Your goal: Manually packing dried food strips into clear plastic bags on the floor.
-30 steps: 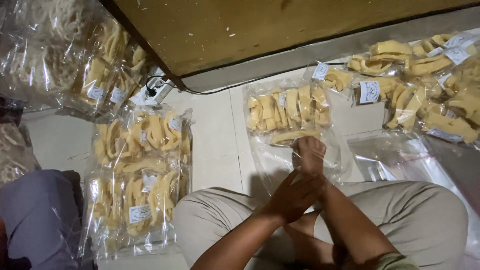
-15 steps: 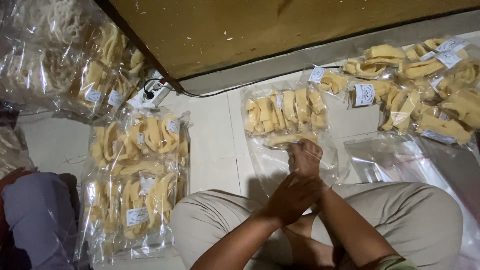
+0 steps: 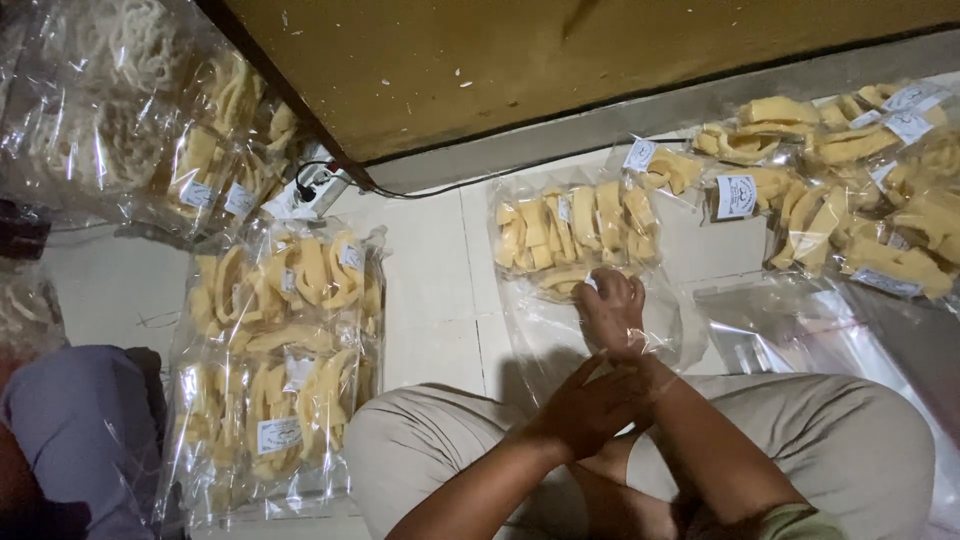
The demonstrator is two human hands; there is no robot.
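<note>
1. Clear plastic: a large bag of yellow chip packets [image 3: 575, 240] lies on the tiled floor [image 3: 430, 290], and the right hand [image 3: 612, 312] rests on its open, empty lower part just below the packets, fingers [image 3: 600, 290] curled together on the film.
2. The left hand [image 3: 592, 408] sits just behind the right one, crossing over the right wrist; its fingers are bent and closed against the wrist and the gathered film, though I cannot tell whether they actually pinch the plastic.
3. The step in hand looks like closing the filled bag: the packets sit pushed to the far end, beyond the fingers, and the loose mouth lies under them.
4. The next move would seem to call for bunching the slack film tight against the packets and holding it so nothing slides back out.
5. Left of the fingers, well apart, lies a filled double bag of chip packets [image 3: 280, 360]; right of them, an empty clear bag [image 3: 790, 340], and beyond it a heap of loose chip packets [image 3: 850, 200].
6. Far beyond the fingers, a power strip [image 3: 310, 190] lies by the wooden board [image 3: 560, 60].
</note>
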